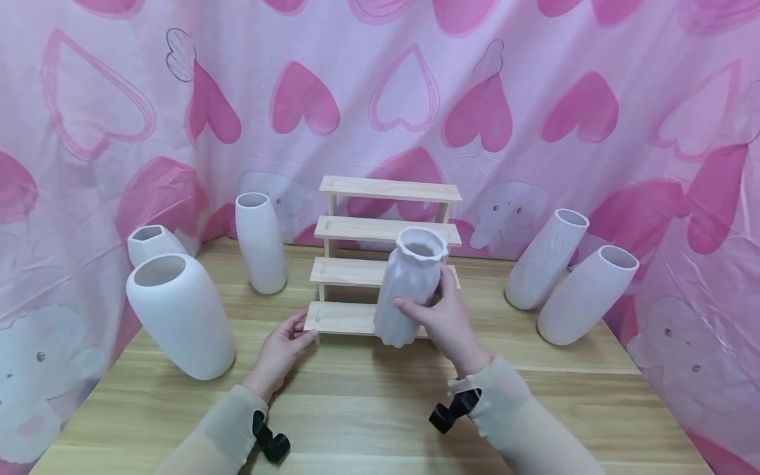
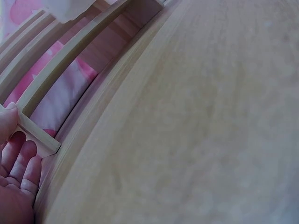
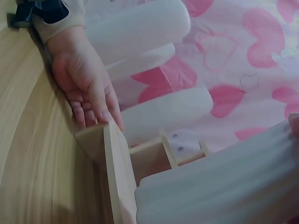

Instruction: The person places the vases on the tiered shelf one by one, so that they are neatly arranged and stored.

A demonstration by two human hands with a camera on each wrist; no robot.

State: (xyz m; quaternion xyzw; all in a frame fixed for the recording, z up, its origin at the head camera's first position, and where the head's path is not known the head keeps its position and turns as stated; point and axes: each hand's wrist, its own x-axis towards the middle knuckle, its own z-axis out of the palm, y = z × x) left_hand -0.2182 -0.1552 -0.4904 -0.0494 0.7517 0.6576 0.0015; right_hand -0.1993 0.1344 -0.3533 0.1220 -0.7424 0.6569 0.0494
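My right hand [image 1: 445, 320] grips a white vase [image 1: 410, 284] with a ruffled rim and fluted sides, thumb across its front. The vase tilts slightly and overlaps the lower steps of a pale wooden four-step display stand [image 1: 338, 318] in the head view. In the right wrist view, its fluted body [image 3: 219, 186] hangs close over the bottom step [image 3: 119, 172]. My left hand [image 1: 282, 349] holds the left end of that bottom step. In the left wrist view the thumb [image 2: 8, 120] lies on the step's corner, with the other fingers curled beside the end panel [image 2: 39, 137].
On the left of the wooden table [image 1: 368, 409] stand a wide white vase [image 1: 184, 323], a faceted one [image 1: 156, 243] behind it and a slim one [image 1: 261, 247]. Two more white vases, a textured one [image 1: 543, 264] and a smooth one [image 1: 584, 300], stand right. A pink heart-patterned curtain [image 1: 368, 79] hangs behind.
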